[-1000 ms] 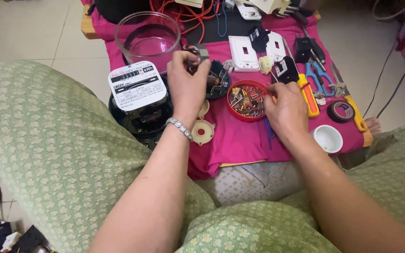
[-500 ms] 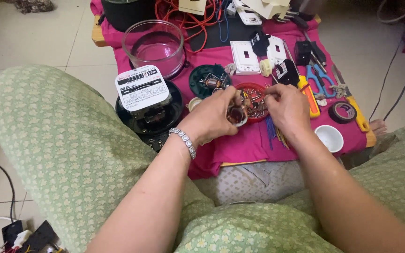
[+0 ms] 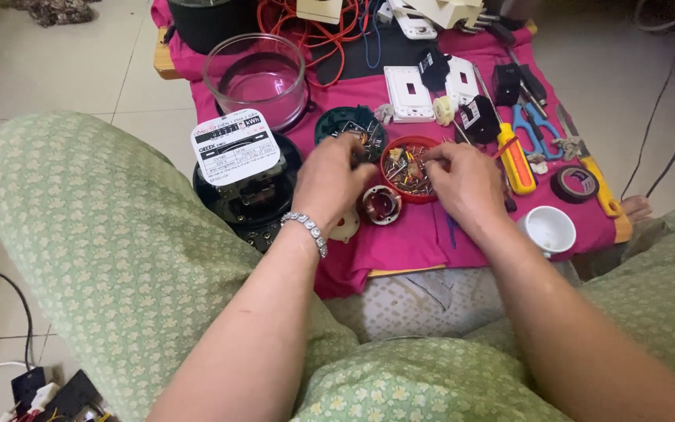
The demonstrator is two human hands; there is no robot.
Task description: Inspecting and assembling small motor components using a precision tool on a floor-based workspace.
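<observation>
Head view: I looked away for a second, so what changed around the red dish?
The left hand came down from the dark round part to just left of the red dish. The small copper-wound part now lies on the pink cloth. The right hand stayed at the dish; the meter stayed put.

The left hand point(image 3: 330, 178) covers part of the red dish of small screws point(image 3: 408, 168) and blurs at its fingertips, so what it pinches cannot be told; beyond both hands, the red cable point(image 3: 314, 23) and white casing point(image 3: 439, 9) run off the top edge
</observation>
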